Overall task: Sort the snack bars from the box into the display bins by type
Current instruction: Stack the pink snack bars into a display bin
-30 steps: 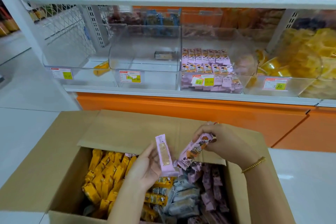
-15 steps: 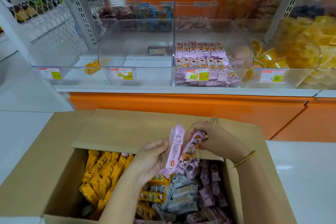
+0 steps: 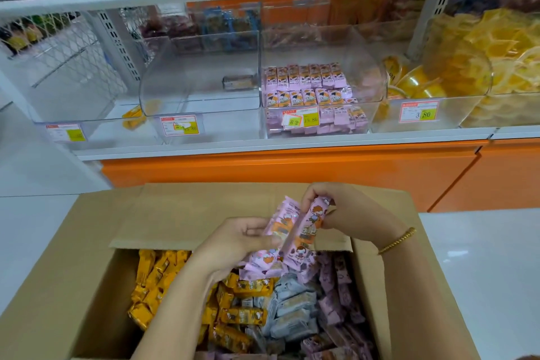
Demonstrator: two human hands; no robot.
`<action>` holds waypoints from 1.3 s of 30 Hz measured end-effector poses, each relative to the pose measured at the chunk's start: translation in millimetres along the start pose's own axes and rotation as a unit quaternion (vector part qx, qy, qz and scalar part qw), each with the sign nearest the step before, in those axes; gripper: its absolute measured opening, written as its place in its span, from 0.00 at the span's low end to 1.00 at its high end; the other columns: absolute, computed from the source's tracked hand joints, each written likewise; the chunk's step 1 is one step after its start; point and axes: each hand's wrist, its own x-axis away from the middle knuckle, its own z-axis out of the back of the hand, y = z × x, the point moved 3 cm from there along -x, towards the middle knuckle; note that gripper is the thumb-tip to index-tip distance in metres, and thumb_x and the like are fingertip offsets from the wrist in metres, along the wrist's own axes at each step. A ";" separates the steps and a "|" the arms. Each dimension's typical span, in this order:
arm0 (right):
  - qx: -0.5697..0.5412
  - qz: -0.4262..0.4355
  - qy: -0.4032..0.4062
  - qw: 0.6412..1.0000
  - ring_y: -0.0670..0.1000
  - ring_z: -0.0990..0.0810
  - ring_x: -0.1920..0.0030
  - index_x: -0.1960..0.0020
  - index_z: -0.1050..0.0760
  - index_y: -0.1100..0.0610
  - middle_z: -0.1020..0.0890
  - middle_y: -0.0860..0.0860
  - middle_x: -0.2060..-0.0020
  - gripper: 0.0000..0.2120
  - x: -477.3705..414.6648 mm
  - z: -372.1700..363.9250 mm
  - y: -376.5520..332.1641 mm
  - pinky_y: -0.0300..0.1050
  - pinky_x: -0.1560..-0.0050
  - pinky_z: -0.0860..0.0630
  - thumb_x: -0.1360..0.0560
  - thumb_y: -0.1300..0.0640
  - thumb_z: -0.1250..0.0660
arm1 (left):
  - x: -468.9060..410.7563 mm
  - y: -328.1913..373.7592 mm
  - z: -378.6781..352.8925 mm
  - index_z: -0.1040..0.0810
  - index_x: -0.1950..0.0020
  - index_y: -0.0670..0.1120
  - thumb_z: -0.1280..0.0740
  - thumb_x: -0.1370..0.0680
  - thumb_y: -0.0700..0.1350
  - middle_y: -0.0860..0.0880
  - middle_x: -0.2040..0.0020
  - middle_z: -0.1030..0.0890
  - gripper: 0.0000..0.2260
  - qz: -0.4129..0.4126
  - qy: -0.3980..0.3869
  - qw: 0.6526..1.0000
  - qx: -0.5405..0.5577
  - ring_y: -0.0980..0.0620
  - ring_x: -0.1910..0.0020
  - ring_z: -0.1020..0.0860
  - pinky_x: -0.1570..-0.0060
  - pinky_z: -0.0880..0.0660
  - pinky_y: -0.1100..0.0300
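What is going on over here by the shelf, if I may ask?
A person is sorting snack bars. The left hand holds a pink bar and the right hand grips a second pink bar, both above the open cardboard box, which holds yellow, grey and pink bars. On the shelf, one clear bin has rows of pink bars; the neighbouring bin holds a single grey bar.

I logged the brown cardboard box (image 3: 73, 257) open on top, its far flap (image 3: 204, 207) folded over the far part of the opening. Clear plastic bin (image 3: 228, 126), second from left, stood open-topped and nearly bare. Neighbouring clear bin (image 3: 375, 67) held pink-wrapped snack bars (image 3: 306, 88) stacked low, with free room above.
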 end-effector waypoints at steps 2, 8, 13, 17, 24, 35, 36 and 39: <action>0.002 0.007 -0.012 1.000 0.50 0.21 0.59 0.59 0.23 0.48 0.19 0.46 0.57 0.19 4.8 8.0 -1.9 0.54 0.57 0.23 0.32 0.73 0.33 | 1.1 -3.9 2.5 0.15 0.48 0.48 0.21 0.38 0.50 0.46 0.49 0.19 0.19 0.012 -0.013 0.997 0.070 0.44 0.55 0.35 0.61 0.36 0.61; -0.023 0.002 -0.016 1.000 0.55 0.21 0.53 0.53 0.25 0.45 0.22 0.51 0.50 0.20 4.9 1.4 -7.1 0.52 0.55 0.23 0.31 0.71 0.33 | 6.4 0.6 -5.0 0.25 0.35 0.43 0.30 0.27 0.44 0.38 0.38 0.23 0.21 0.022 -0.078 0.979 0.188 0.38 0.40 0.26 0.42 0.26 0.43; -0.057 -0.020 -0.004 0.998 0.52 0.19 0.51 0.46 0.29 0.47 0.23 0.51 0.46 0.24 2.3 -4.1 -8.9 0.46 0.54 0.19 0.31 0.71 0.28 | 11.4 10.9 -6.9 0.26 0.35 0.45 0.30 0.32 0.36 0.39 0.42 0.19 0.25 -0.016 -0.063 0.990 0.128 0.41 0.41 0.22 0.37 0.28 0.48; -0.042 0.006 0.055 0.998 0.49 0.20 0.50 0.46 0.31 0.43 0.23 0.49 0.45 0.27 0.9 -2.8 -16.2 0.47 0.55 0.18 0.33 0.68 0.25 | 10.7 27.7 -3.0 0.25 0.36 0.51 0.28 0.33 0.40 0.44 0.44 0.18 0.25 -0.033 -0.056 0.994 0.092 0.43 0.43 0.20 0.39 0.27 0.45; -0.326 -0.015 0.150 0.933 0.52 0.17 0.52 0.33 0.33 0.50 0.18 0.53 0.47 0.25 -7.9 -4.3 -25.8 0.46 0.51 0.19 0.25 0.67 0.33 | -9.0 60.5 -8.1 0.23 0.38 0.47 0.21 0.37 0.39 0.45 0.49 0.16 0.28 -0.129 0.061 0.984 0.102 0.47 0.52 0.17 0.57 0.20 0.55; -0.097 0.033 0.277 0.955 0.42 0.21 0.57 0.39 0.22 0.57 0.16 0.49 0.52 0.23 -21.5 65.0 -32.8 0.36 0.56 0.25 0.33 0.65 0.24 | -30.0 83.9 16.6 0.18 0.53 0.44 0.25 0.33 0.33 0.47 0.59 0.16 0.12 -0.070 0.095 0.993 -0.009 0.57 0.67 0.19 0.66 0.23 0.67; -0.014 0.047 0.256 0.966 0.43 0.24 0.59 0.38 0.22 0.55 0.16 0.49 0.53 0.24 -26.2 68.0 -44.1 0.34 0.58 0.27 0.33 0.63 0.24 | -31.6 86.3 17.7 0.18 0.52 0.44 0.24 0.33 0.34 0.47 0.58 0.16 0.12 -0.069 0.080 0.994 -0.009 0.57 0.65 0.18 0.65 0.22 0.67; 0.184 0.076 0.183 0.963 0.43 0.27 0.60 0.35 0.25 0.51 0.16 0.50 0.51 0.25 -43.2 60.1 -68.9 0.34 0.59 0.31 0.30 0.58 0.26 | -36.0 95.1 10.6 0.17 0.50 0.42 0.25 0.33 0.36 0.45 0.57 0.15 0.12 -0.073 0.054 0.995 0.045 0.53 0.61 0.17 0.60 0.21 0.65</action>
